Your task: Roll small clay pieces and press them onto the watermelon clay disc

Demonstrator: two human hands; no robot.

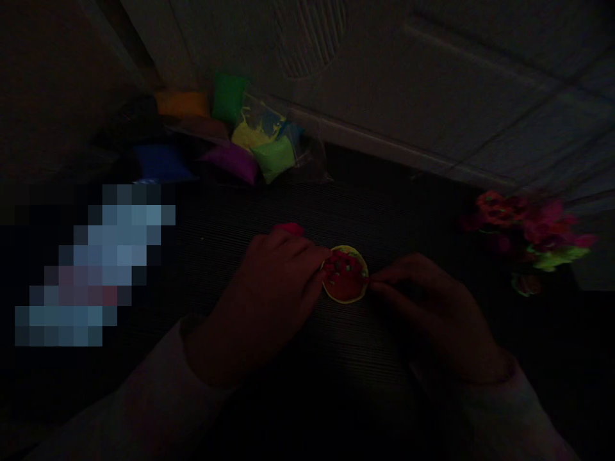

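Note:
A small round clay disc (344,291) lies on the dark table, with a yellow rim, a red middle, and several small red and green bits along its upper half. The fingertips of my left hand (276,282) are closed on the disc's left edge. A bright red lump (291,228) shows just behind my left fingers, mostly hidden by them. At the disc's right edge, my right hand (427,301) has thumb and forefinger pinched together. Whatever sits in that pinch is too dark and small to make out.
Several bags of coloured clay, among them a purple bag (233,162) and a green bag (229,97), lie at the back left. A pink, orange and yellow-green flower-like bunch (538,227) stands right. A blurred-out pale patch (110,256) covers something at left. A panelled surface (384,83) rises behind.

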